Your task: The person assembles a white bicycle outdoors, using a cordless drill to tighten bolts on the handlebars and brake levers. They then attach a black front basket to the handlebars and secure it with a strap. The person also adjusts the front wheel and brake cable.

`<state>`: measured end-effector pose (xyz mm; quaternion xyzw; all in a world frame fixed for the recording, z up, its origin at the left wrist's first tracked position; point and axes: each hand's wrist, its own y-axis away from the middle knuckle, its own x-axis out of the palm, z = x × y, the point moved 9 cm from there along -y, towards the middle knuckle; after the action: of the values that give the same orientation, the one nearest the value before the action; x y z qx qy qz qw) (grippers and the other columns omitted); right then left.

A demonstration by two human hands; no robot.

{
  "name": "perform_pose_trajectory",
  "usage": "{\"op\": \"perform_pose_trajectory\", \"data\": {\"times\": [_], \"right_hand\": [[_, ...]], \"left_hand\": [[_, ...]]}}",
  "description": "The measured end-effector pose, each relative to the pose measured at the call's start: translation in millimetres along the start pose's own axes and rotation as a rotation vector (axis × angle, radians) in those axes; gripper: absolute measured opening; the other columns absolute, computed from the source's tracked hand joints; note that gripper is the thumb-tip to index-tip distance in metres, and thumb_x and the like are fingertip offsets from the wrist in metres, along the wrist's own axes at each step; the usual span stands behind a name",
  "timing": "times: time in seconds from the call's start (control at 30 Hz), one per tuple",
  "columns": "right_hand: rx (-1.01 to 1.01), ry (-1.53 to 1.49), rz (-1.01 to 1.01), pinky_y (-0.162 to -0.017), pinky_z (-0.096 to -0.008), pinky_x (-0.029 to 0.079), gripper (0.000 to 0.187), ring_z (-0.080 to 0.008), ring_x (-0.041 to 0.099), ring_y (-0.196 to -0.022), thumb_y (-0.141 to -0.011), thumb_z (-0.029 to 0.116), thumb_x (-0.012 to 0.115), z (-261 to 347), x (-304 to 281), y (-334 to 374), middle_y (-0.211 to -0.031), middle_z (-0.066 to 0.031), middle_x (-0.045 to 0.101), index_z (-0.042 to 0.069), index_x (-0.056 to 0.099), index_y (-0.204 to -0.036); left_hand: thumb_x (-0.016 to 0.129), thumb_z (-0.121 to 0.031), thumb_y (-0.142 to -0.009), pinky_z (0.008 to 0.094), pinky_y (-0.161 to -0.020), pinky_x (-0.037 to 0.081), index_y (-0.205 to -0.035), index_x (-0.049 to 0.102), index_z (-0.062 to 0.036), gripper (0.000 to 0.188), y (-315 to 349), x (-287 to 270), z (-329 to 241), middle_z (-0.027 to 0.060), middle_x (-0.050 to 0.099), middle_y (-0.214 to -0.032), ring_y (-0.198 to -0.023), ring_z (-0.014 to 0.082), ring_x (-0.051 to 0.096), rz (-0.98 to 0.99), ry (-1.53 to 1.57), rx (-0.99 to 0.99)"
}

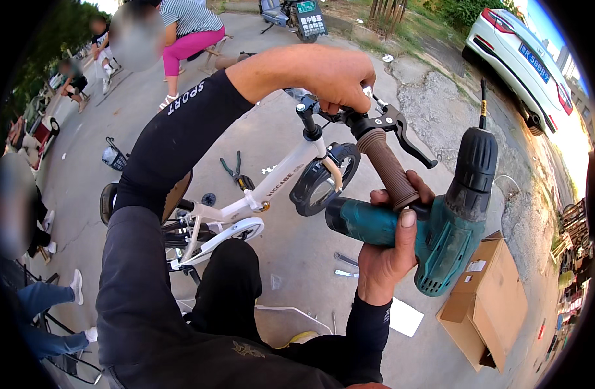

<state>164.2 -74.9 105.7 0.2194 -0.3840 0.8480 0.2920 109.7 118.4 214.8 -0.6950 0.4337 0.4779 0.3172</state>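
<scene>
The right hand (385, 266) is wrapped round the teal drill (450, 240), its fingertips by the end of the brown grip (386, 167). The left hand (343, 84), towards 12 o'clock, curls in at the brake lever (413, 144); just what its fingers pinch is hidden. Working well here likely means bracing the bar firmly and pointing the drill's tip, now towards 12, clear of lever and forearm. The white bicycle (288, 178) fills the centre towards 9, on grey pavement (291, 249). Pliers (239, 172) lie at 10, a wrench (346, 259) at 5, a cardboard box (489, 301) at 4. Further out, a white car (518, 61) is parked at 2; a person in pink trousers (194, 42) is at 11.
</scene>
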Motion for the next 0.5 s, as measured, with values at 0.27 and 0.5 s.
{"op": "perform_pose_trajectory", "data": {"times": [0.27,0.5], "right_hand": [[0.007,0.126,-0.104,-0.091,-0.041,0.056,0.047,-0.0258,0.07,-0.093,-0.09,0.016,0.068,6.8,-5.6,-1.3,-0.132,-0.0191,0.055,0.002,0.051,-0.131],[-0.002,0.14,-0.121,-0.089,-0.0408,0.056,0.044,-0.0296,0.07,-0.095,-0.088,0.015,0.07,4.8,-4.1,-8.4,-0.128,-0.0189,0.058,0.002,0.053,-0.127]], "left_hand": [[0.062,-0.021,-0.082,0.0311,-0.052,0.055,-0.109,0.062,0.0092,0.041,-14.5,6.4,-16.2,0.0137,0.065,-0.073,-0.056,0.0173,0.065,0.012,0.036,0.022],[0.062,-0.02,-0.086,0.0362,-0.061,0.052,-0.098,0.063,-0.0003,0.023,37.8,5.2,-1.3,0.0173,0.063,-0.067,-0.061,0.0275,0.066,-0.659,0.051,0.242]]}}
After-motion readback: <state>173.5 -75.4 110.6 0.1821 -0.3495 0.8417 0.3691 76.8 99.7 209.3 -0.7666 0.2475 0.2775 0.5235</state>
